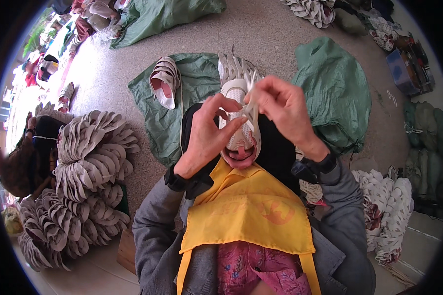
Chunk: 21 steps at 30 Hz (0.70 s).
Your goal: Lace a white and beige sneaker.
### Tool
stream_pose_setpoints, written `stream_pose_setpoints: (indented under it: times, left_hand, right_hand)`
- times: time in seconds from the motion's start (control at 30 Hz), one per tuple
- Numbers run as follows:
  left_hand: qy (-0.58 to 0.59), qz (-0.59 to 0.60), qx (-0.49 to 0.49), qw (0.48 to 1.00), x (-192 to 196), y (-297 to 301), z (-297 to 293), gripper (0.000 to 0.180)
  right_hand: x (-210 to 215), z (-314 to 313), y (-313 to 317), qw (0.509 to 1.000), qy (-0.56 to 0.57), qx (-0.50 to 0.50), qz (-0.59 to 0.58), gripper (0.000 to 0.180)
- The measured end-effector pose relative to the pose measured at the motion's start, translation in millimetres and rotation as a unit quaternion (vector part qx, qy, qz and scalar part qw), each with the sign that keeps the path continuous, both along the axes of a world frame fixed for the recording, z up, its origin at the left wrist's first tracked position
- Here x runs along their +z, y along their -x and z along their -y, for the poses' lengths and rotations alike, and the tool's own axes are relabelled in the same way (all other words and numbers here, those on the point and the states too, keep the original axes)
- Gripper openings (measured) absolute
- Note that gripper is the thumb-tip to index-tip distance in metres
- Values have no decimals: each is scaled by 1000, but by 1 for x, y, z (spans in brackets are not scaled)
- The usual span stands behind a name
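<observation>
A white shoe upper [238, 140] with a pink lining lies on my lap, its open end toward me. My left hand [207, 133] pinches its left side near the lacing area. My right hand [284, 109] holds a white lace or strap [251, 105] above the upper's front. Both hands are closed on the shoe's parts. A yellow apron [248, 211] covers my front below the shoe.
Another white upper [165, 81] lies on a green sack [192, 93] ahead, with several more behind my hands. A second green sack [337, 91] is right. Stacks of grey insoles [91, 147] pile at left. White uppers [386, 206] heap at right. A person [19, 157] sits far left.
</observation>
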<state>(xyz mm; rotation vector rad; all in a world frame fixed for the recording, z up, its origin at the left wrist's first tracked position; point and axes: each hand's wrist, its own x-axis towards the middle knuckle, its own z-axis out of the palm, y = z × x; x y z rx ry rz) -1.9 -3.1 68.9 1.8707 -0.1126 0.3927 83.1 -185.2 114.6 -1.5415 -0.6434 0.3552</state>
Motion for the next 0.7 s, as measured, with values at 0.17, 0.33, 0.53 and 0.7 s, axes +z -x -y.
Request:
stream_pose_setpoints:
  times: [0.17, 0.33, 0.53, 0.7]
  left_hand:
    - [-128, -17, -14, 992, -19, -7, -14, 50]
    - [-139, 27, -26, 990, -49, -21, -8, 54]
    - [-114, 90, 12, 989, -82, -43, 5, 48]
    - [-138, 60, 62, 987, -82, -38, 16, 45]
  right_hand:
    - [25, -3, -8, 999, 9, 36, 38, 15]
    - [39, -16, -7, 988, 90, 84, 97, 13]
    - [52, -37, 5, 970, 111, 104, 191, 7]
    - [54, -40, 11, 962, 124, 94, 226, 6]
